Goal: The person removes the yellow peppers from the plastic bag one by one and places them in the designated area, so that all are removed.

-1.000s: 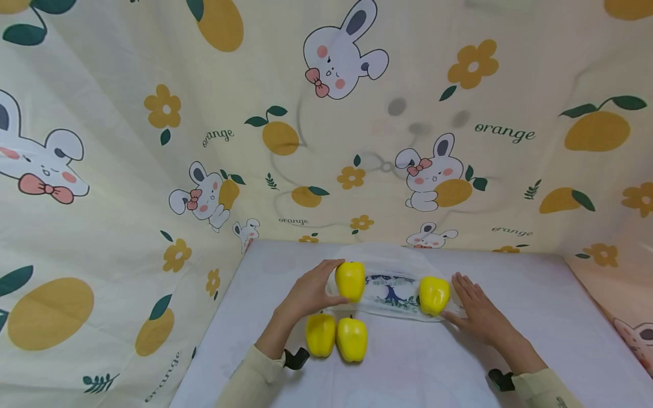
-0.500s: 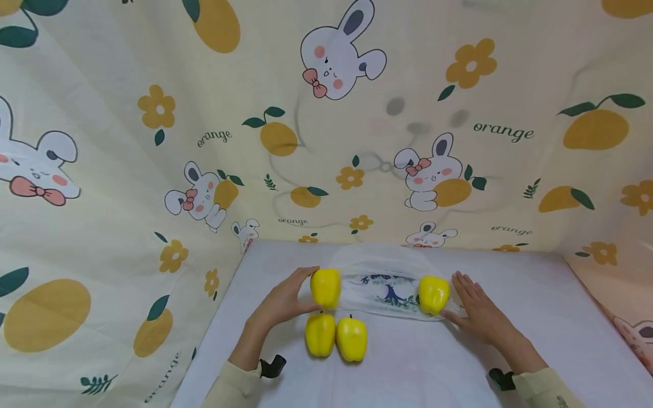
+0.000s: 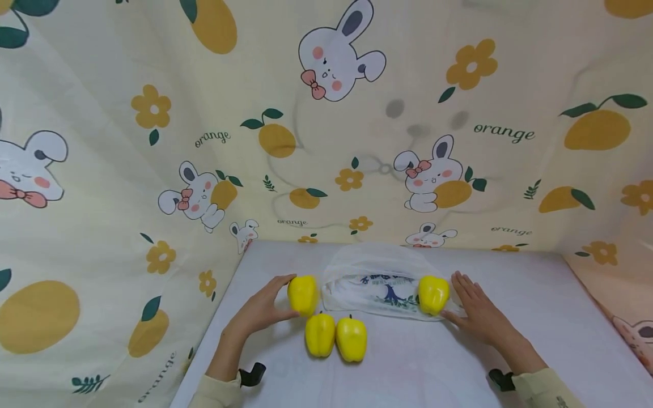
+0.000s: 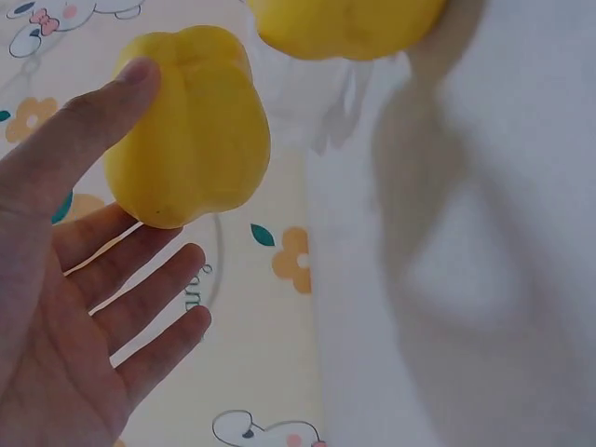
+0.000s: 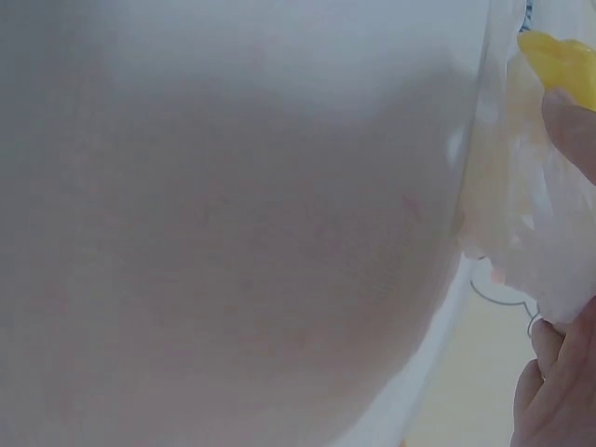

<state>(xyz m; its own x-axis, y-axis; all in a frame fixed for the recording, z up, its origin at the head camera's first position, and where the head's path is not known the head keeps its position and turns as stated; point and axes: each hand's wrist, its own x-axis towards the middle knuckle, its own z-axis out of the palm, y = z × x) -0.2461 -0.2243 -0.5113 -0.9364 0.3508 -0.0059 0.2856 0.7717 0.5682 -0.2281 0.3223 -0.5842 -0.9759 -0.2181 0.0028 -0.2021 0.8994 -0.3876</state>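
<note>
Between the thumb and fingertips of my left hand (image 3: 257, 309), a yellow bell pepper (image 3: 303, 296) is held left of the white plastic bag (image 3: 374, 262). In the left wrist view the thumb lies across this pepper (image 4: 200, 130), while the lower fingers stand free of it. At the bag's right end, another yellow bell pepper (image 3: 433, 295) sits on or in the thin plastic; I cannot tell which. Beside it rests my right hand (image 3: 482, 314), fingers straight, and its thumb (image 5: 573, 130) is near that pepper in the right wrist view. Part of the right hand is out of that view.
Two more yellow bell peppers, a left one (image 3: 320, 335) and a right one (image 3: 352, 339), stand side by side in front of the bag. A white cloth covers the table (image 3: 418, 368). Behind it hangs a printed curtain (image 3: 326, 141).
My left hand has moved left and slightly nearer with its bell pepper, away from the bag's left end. The bag's left end now shows more. My right hand stays in place.
</note>
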